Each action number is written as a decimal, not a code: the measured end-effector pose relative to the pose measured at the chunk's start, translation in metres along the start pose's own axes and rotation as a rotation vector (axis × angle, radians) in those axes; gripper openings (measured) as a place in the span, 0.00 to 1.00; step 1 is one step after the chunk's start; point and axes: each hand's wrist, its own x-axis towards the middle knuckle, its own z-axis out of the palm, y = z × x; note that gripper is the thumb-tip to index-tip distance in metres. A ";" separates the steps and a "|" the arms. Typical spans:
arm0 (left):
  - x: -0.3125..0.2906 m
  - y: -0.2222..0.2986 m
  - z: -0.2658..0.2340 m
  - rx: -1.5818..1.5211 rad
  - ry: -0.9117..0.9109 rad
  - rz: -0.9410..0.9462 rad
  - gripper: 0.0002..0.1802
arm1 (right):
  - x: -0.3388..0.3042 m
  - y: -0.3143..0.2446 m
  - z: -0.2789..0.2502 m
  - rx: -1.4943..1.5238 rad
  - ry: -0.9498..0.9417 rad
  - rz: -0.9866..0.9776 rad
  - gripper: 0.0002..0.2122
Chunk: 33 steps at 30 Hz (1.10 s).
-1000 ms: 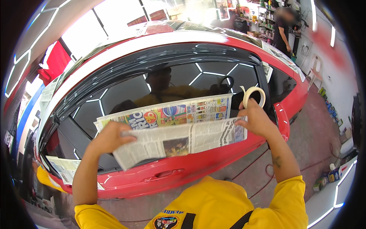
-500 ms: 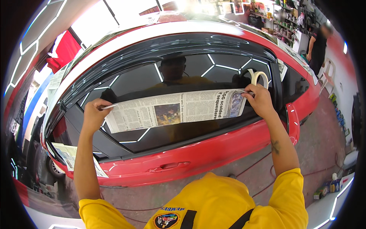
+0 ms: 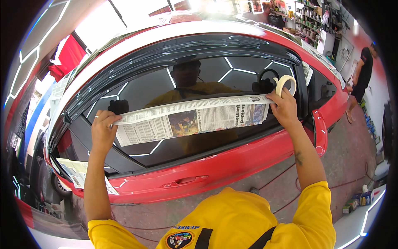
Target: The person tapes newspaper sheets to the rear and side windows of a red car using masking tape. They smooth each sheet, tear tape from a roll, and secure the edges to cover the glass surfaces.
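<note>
A long strip of newspaper [image 3: 184, 122] is stretched between my two hands in front of the dark side window [image 3: 145, 89] of a red car. Its upper edge shows a narrow folded-over band, and the strip slants slightly up toward the right. My left hand [image 3: 103, 126] pinches the upper left corner. At the upper right corner my right hand [image 3: 284, 108] grips the paper between thumb and fingers. A roll of cream masking tape [image 3: 280, 84] hangs on that same hand, above the knuckles. Whether tape runs along the paper's edge is hard to see.
The red car door [image 3: 224, 170] and its side mirror [image 3: 318, 135] lie below the window. More newspaper [image 3: 74, 168] covers part of the car at left. A co-worker in black [image 3: 364, 74] stands at far right, near shelves of cans [image 3: 309, 20]. A hose [image 3: 273, 180] crosses the floor.
The newspaper's top edge now shows a folded band, covering some of the printed page. The tape roll has turned on my right hand. The co-worker has moved farther right.
</note>
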 end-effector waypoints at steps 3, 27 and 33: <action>0.002 0.000 0.000 0.048 0.001 0.047 0.14 | -0.004 0.004 0.005 -0.085 0.026 -0.064 0.17; -0.005 0.006 0.004 0.531 0.066 0.385 0.16 | -0.015 -0.007 0.027 -0.384 0.128 -0.164 0.08; -0.024 0.008 0.017 0.648 0.056 0.272 0.19 | -0.033 -0.020 0.022 -0.349 0.071 -0.005 0.18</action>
